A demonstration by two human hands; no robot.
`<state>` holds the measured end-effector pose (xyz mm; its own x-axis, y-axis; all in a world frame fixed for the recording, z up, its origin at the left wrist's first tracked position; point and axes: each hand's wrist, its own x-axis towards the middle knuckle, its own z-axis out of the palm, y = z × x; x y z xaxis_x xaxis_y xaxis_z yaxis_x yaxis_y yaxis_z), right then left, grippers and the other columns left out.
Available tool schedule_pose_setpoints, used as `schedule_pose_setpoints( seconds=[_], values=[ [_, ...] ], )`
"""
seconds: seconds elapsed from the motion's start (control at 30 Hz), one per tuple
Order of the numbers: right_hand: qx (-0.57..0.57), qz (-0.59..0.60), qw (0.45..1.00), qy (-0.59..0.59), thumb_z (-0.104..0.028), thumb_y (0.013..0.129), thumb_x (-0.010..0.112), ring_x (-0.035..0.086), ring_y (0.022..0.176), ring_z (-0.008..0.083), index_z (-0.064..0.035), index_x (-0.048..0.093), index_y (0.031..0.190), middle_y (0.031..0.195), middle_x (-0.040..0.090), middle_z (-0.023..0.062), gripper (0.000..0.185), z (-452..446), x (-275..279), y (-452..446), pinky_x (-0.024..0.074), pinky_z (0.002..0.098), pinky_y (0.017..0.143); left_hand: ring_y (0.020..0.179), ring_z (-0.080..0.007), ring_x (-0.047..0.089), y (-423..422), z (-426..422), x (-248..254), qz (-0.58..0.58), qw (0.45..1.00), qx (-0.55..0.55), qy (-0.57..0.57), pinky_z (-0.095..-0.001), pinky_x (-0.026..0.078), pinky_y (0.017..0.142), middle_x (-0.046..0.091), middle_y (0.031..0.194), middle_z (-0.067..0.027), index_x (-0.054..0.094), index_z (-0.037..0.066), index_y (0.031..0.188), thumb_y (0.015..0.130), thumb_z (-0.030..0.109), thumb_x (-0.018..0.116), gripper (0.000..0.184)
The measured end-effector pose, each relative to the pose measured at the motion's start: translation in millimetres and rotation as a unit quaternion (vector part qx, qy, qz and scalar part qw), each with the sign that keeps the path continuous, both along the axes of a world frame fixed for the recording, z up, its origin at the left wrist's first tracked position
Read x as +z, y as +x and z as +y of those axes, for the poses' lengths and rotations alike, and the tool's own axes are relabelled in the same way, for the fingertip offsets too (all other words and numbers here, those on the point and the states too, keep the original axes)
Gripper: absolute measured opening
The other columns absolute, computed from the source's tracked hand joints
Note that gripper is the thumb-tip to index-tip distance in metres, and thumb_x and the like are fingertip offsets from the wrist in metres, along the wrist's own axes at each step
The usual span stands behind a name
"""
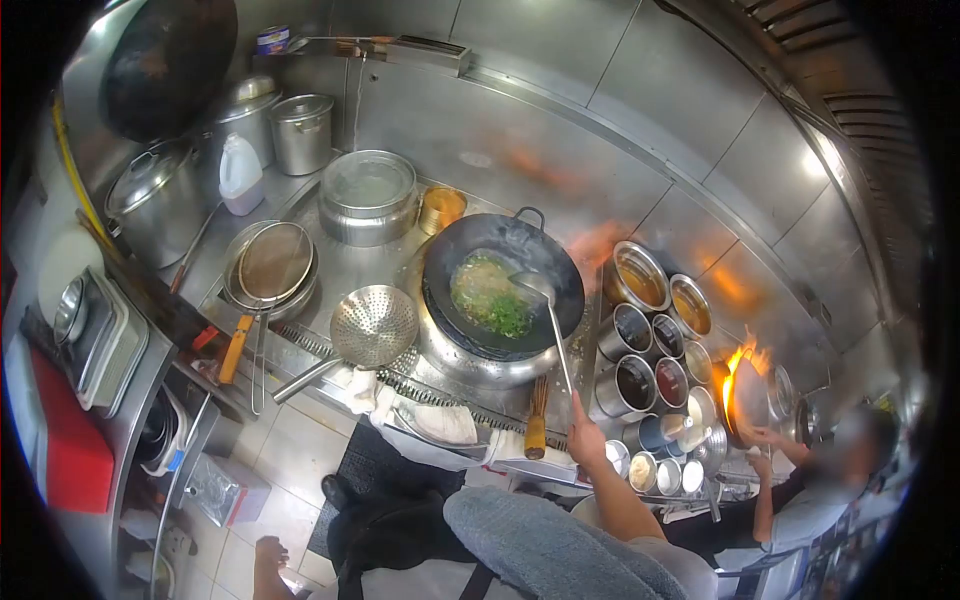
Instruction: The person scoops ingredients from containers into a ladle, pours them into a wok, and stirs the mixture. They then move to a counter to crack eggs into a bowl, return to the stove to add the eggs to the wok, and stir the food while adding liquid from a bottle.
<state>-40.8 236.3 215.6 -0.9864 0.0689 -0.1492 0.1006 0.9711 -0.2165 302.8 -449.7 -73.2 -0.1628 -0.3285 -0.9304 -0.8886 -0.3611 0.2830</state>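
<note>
My right hand [585, 438] is closed around the long handle of a ladle [560, 345]. The ladle's bowl rests inside a black wok [557, 260], against its right side. Chopped greens [497, 310] lie in a pale, steaming liquid in the wok. Down at the lower left, away from the stove, hangs my left hand [271, 551], its fingers curled in with nothing visible in them. Left of the wok sits a perforated strainer [375, 325], and a bamboo brush [537, 425] with a wooden handle stands at the counter's front edge.
Steel containers of sauces [633, 385] crowd the right side. Beyond them, flames [742, 365] rise by a co-worker's wok [750, 395]. A lidded pot [368, 200], a mesh skimmer [276, 262], a white jug [240, 170] and a yellow-orange tin [442, 208] stand on the left.
</note>
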Motion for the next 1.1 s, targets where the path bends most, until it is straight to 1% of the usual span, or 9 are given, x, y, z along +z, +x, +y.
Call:
schedule_pose_setpoints(
  seconds=[0.1, 0.17, 0.33, 0.4, 0.57, 0.73, 0.83, 0.9, 1.1],
  values=[
    [0.011, 0.046, 0.998, 0.038, -0.011, 0.086, 0.050, 0.063, 0.078, 0.0456, -0.0178, 0.007, 0.153, 0.086, 0.065, 0.0279, 0.081, 4, -7, 13, 0.0486, 0.0545, 0.073, 0.064, -0.0289, 0.059, 6, -37, -35, -0.059, 0.995, 0.015, 0.081, -0.0418, 0.043, 0.051, 0.065, 0.085, -0.0143, 0.055, 0.011, 0.087, 0.093, 0.034, 0.045, 0.027],
    [-0.062, -0.011, 0.995, 0.077, -0.010, 0.086, 0.052, 0.064, 0.080, 0.0437, -0.0200, 0.007, 0.153, 0.093, 0.065, 0.0277, 0.082, -3, -14, 16, 0.0504, 0.0525, 0.073, 0.065, -0.0289, 0.059, 1, -54, -41, 0.012, 0.994, 0.065, 0.092, -0.0428, 0.044, 0.054, 0.066, 0.086, -0.0154, 0.056, 0.012, 0.095, 0.093, 0.032, 0.044, 0.023],
    [-0.022, 0.119, 0.993, 0.005, -0.010, 0.083, 0.053, 0.063, 0.067, 0.0445, -0.0185, 0.009, 0.153, 0.079, 0.065, 0.0266, 0.083, -118, 40, -45, 0.0507, 0.0524, 0.064, 0.064, -0.0261, 0.062, -67, -110, -12, 0.084, 0.996, 0.017, 0.036, -0.0408, 0.046, 0.054, 0.067, 0.092, -0.0166, 0.050, 0.018, 0.123, 0.091, 0.013, 0.046, 0.033],
    [0.103, 0.302, 0.939, -0.131, 0.000, 0.081, 0.054, 0.066, 0.096, 0.0375, -0.0203, 0.019, 0.152, 0.126, 0.058, 0.0238, 0.082, -182, 87, -116, 0.0531, 0.0450, 0.077, 0.061, -0.0227, 0.061, -92, -143, -3, 0.107, 0.994, -0.006, 0.004, -0.0371, 0.046, 0.051, 0.067, 0.092, -0.0159, 0.049, 0.016, 0.127, 0.089, 0.003, 0.044, 0.040],
    [0.008, 0.091, 0.786, -0.611, 0.005, 0.083, 0.051, 0.046, 0.055, 0.0108, -0.0251, 0.015, 0.153, 0.077, 0.049, 0.0030, 0.084, -397, 174, -225, 0.0400, 0.0257, 0.043, 0.069, -0.0285, 0.066, -133, -226, 2, 0.124, 0.989, -0.037, -0.066, -0.0419, 0.048, 0.050, 0.066, 0.092, -0.0190, 0.046, 0.018, 0.127, 0.085, 0.000, 0.048, 0.045],
    [0.077, 0.062, 0.776, -0.623, 0.007, 0.083, 0.047, 0.043, 0.047, 0.0112, -0.0241, 0.016, 0.153, 0.070, 0.049, 0.0031, 0.082, -547, 176, -250, 0.0356, 0.0272, 0.037, 0.057, -0.0322, 0.055, -146, -280, -10, 0.300, 0.950, 0.087, -0.012, -0.0448, 0.039, 0.043, 0.059, 0.078, -0.0223, 0.047, 0.016, 0.125, 0.089, 0.011, 0.048, 0.037],
    [0.130, 0.045, 0.763, -0.631, 0.007, 0.083, 0.047, 0.044, 0.048, 0.0113, -0.0232, 0.016, 0.153, 0.070, 0.049, 0.0037, 0.082, -599, 194, -288, 0.0359, 0.0274, 0.037, 0.055, -0.0318, 0.049, -124, -247, -10, 0.291, 0.951, 0.041, -0.094, -0.0449, 0.036, 0.044, 0.055, 0.075, -0.0228, 0.048, 0.015, 0.124, 0.092, 0.019, 0.043, 0.033],
    [0.148, 0.030, 0.734, -0.662, 0.006, 0.083, 0.048, 0.044, 0.048, 0.0112, -0.0232, 0.015, 0.153, 0.070, 0.049, 0.0038, 0.083, -626, 202, -313, 0.0360, 0.0273, 0.038, 0.059, -0.0326, 0.051, -93, -246, -35, 0.300, 0.919, 0.199, 0.163, -0.0450, 0.039, 0.049, 0.056, 0.076, -0.0205, 0.053, 0.014, 0.116, 0.091, 0.028, 0.047, 0.030],
    [0.105, 0.048, 0.765, -0.634, 0.006, 0.082, 0.052, 0.042, 0.046, 0.0110, -0.0236, 0.017, 0.153, 0.065, 0.047, 0.0016, 0.084, -618, 167, -314, 0.0349, 0.0283, 0.036, 0.080, -0.0285, 0.049, -18, -156, -36, 0.179, 0.983, 0.044, 0.026, -0.0445, 0.040, 0.060, 0.054, 0.084, -0.0119, 0.058, 0.017, 0.097, 0.088, 0.043, 0.045, 0.029]
  ],
)
